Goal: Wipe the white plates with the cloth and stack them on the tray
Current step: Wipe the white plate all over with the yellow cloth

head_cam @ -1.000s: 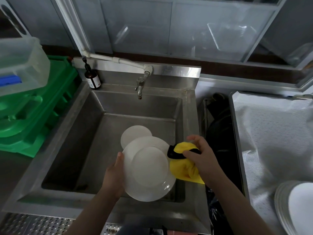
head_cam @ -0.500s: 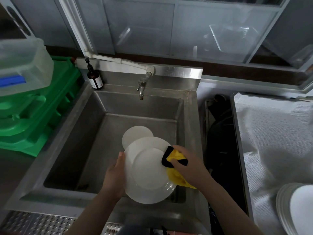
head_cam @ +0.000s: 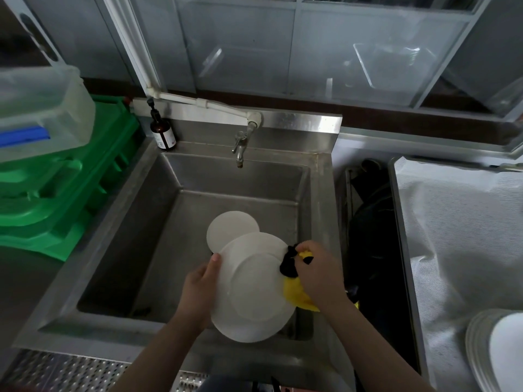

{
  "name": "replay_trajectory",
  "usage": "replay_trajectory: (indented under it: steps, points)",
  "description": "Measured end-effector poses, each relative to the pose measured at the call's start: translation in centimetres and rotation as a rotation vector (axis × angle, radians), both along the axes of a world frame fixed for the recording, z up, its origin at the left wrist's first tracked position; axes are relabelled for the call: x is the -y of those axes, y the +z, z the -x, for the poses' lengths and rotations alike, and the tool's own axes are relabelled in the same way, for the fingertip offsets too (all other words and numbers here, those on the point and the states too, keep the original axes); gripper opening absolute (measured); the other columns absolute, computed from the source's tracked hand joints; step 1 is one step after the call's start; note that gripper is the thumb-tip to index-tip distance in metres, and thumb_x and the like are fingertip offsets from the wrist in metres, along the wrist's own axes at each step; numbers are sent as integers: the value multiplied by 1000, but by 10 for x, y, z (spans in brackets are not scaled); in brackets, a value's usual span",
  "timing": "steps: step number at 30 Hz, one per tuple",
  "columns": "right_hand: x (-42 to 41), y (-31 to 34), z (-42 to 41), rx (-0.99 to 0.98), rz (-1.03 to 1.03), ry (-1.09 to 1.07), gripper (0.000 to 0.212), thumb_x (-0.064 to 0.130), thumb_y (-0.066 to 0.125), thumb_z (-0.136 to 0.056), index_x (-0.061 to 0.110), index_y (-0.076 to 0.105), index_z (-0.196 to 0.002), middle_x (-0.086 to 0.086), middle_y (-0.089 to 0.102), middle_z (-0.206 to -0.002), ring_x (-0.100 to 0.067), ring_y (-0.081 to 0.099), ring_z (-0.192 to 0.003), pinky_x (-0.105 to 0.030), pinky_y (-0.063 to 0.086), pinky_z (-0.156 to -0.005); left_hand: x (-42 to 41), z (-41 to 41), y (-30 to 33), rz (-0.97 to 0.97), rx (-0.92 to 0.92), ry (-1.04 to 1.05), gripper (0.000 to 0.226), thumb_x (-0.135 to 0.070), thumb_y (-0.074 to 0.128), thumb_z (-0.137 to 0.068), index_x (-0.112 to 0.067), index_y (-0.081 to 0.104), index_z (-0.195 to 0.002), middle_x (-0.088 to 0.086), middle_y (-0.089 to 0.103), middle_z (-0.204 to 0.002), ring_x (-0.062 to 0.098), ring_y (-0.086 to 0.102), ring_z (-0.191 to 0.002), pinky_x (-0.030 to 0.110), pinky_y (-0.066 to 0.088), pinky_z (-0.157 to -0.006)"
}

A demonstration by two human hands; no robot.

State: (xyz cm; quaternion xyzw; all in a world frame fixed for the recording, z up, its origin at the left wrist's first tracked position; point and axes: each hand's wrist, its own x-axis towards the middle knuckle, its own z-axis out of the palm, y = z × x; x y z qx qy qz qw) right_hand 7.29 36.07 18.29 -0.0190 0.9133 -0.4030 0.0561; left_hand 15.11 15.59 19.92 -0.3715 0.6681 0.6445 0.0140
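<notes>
Head view looks down into a steel sink [head_cam: 119, 239], where a person holds a white plate [head_cam: 252, 290] over the basin. Left hand [head_cam: 198, 290] grips the plate by its left edge, thumb lying over the rim and the other fingers tucked behind it, out of sight. Right hand [head_cam: 317, 273] presses a yellow and black cloth [head_cam: 294, 281] against the plate's right rim, fingers curled round the bunched fabric; the yellow part hangs down below the hand. A second, smaller plate [head_cam: 229, 232] shows behind the held one; whether it rests on the sink floor or is held with the first I cannot tell.

At the back of the sink a tap [head_cam: 240, 148] points down into the basin, and a brown bottle [head_cam: 162, 128] stands on the left back corner. Left of the sink, green crates [head_cam: 62, 190] are stacked with a clear tub [head_cam: 42, 108] on top. To the right lies a tray [head_cam: 396, 222] lined with white cloth, and on it, at the lower right edge of view, a stack of plates [head_cam: 498, 349] stands well apart from the hands.
</notes>
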Motion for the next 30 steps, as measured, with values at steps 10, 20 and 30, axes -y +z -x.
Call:
replay_trajectory:
  steps: [10,20,30]
  points:
    - [22,11,0,-89,51,97,21,13,61,-91,17,68,-111,7,66,-110,-1,52,-94,-4,36,-81,-8,5,-5,156,-65,-210,41,-32,51,-102,-4,71,-81,6,70,-68,7,63,-59,16,46,-53]
    - [47,12,-23,-394,21,390,23,23,60,-91,19,71,-112,2,65,-124,-8,56,-116,-20,44,-97,-7,11,-12,252,-129,-336,38,-28,48,-104,1,66,-88,15,66,-78,26,62,-74,21,41,-58]
    - [49,5,-12,-346,124,213,22,26,59,-94,21,72,-110,7,67,-117,-3,58,-109,-13,43,-92,1,8,-10,281,-143,-320,37,-28,50,-103,-2,69,-84,11,67,-73,20,61,-64,27,44,-58]
